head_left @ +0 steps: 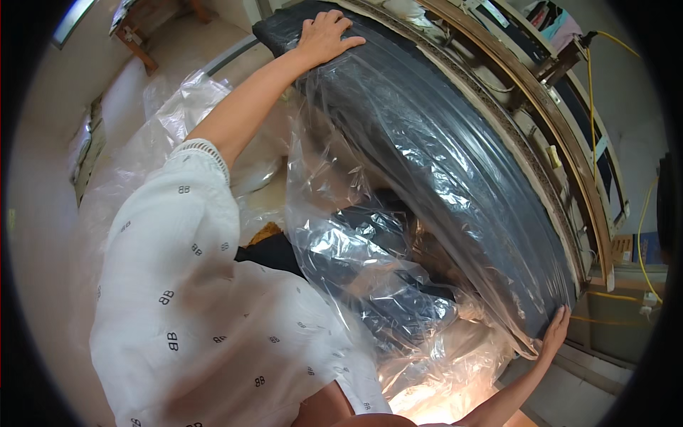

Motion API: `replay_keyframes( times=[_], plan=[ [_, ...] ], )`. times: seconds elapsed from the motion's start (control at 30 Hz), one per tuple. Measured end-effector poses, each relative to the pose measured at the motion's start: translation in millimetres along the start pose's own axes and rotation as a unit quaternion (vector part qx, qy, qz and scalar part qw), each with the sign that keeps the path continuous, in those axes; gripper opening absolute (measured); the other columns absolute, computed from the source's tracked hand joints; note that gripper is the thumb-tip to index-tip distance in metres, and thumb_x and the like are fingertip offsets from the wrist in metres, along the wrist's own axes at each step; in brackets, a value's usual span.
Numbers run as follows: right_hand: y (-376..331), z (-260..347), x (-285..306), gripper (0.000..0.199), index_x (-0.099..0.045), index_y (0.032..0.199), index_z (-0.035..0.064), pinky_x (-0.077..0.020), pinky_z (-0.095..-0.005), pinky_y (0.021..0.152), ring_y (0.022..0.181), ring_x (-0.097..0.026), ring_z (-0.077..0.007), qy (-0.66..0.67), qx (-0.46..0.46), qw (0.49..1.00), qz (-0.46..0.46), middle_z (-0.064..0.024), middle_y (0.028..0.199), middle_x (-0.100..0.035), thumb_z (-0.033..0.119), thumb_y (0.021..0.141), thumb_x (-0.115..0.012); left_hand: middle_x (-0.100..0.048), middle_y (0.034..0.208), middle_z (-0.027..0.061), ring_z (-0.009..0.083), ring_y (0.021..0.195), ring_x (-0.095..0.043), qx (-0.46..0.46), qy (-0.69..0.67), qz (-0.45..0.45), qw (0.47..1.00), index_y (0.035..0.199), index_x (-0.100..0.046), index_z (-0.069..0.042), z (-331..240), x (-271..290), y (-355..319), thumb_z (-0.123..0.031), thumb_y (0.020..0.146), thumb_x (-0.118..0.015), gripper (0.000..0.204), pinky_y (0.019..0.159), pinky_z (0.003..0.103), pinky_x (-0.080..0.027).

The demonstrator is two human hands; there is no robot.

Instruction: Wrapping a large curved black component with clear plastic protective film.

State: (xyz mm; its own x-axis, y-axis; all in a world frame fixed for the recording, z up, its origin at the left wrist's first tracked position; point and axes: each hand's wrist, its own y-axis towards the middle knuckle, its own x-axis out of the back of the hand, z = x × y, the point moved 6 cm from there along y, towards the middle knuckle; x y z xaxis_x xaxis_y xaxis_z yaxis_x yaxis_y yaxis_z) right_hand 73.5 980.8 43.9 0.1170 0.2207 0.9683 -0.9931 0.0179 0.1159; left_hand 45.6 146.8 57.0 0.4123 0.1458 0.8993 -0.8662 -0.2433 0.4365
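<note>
Mattress (441, 164), dark and sheathed in clear plastic wrap (356, 249), runs its long axis from eleven o'clock to five o'clock, left hand (324, 35) flat and spread at the far end, right hand (555, 334) open-fingered, pressing the nearer corner.

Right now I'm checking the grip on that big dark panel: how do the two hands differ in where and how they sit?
The left hand lies flat, fingers spread, on the far end of the dark grey panel, arm stretched out; the right hand cups the near end's edge, fingers pointing up. The left hand touches bare panel, while the right hand sits by the loose clear plastic wrap. Both are bare and rest on the same panel.
</note>
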Motion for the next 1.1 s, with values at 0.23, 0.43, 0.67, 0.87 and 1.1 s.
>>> replay_keyframes(
  times=[0.23,0.43,0.67,0.87,1.1],
  plan=[
    [19,-60,-11,0.062,-0.038,0.133,0.0017,-0.0314,-0.036,0.1,0.123,-0.039,-0.0359,0.054,-0.128,0.989,-0.047,-0.0222,0.134,-0.04,0.049,0.093,-0.032,-0.033,0.14,0.0121,0.0257,0.132,-0.026,-0.028,-0.118,0.001,0.993,0.134,-0.036,-0.005,-9,-32,15,-0.073,0.076,-0.042,0.09,0.104,0.055,-0.017],
    [39,2,15,0.06,-0.047,0.125,-0.0002,-0.0346,-0.0365,0.097,0.113,-0.047,-0.0328,-0.198,-0.237,0.951,0.003,-0.0197,0.123,-0.05,0.049,0.093,-0.032,-0.051,0.119,0.0154,0.0256,0.118,-0.043,-0.048,-0.095,0.001,0.994,0.117,-0.051,0.0,-20,-23,23,-0.074,0.074,-0.041,0.086,0.09,0.048,-0.032],
    [-4,228,-38,0.05,-0.039,0.133,0.0053,-0.0296,-0.0418,0.103,0.127,-0.035,-0.0312,0.052,0.185,0.981,-0.031,-0.0163,0.136,-0.038,0.039,0.096,-0.033,-0.054,0.093,0.0163,0.0332,0.094,-0.053,0.008,-0.362,-0.408,0.838,0.098,-0.055,-0.005,40,16,-1,-0.027,0.083,-0.058,0.027,0.077,0.039,-0.042],
    [21,208,-46,0.053,-0.032,0.138,0.0068,-0.0225,-0.0438,0.107,0.132,-0.026,-0.0313,0.049,0.168,0.984,-0.004,-0.0156,0.141,-0.03,0.04,0.096,-0.032,-0.055,0.087,0.0159,0.032,0.09,-0.053,0.396,-0.257,-0.172,0.865,0.101,-0.052,-0.007,190,-77,-179,-0.031,0.085,-0.055,0.029,0.076,0.041,-0.043],
    [35,174,-48,0.05,-0.034,0.136,0.0028,-0.0212,-0.0425,0.107,0.13,-0.028,-0.0337,-0.018,0.181,0.983,-0.029,-0.0196,0.138,-0.034,0.035,0.097,-0.032,-0.061,0.088,0.0131,0.0264,0.086,-0.06,0.401,-0.137,-0.037,0.905,0.094,-0.057,-0.003,262,-103,-278,-0.033,0.079,-0.062,0.034,0.072,0.039,-0.046]
  ],
)
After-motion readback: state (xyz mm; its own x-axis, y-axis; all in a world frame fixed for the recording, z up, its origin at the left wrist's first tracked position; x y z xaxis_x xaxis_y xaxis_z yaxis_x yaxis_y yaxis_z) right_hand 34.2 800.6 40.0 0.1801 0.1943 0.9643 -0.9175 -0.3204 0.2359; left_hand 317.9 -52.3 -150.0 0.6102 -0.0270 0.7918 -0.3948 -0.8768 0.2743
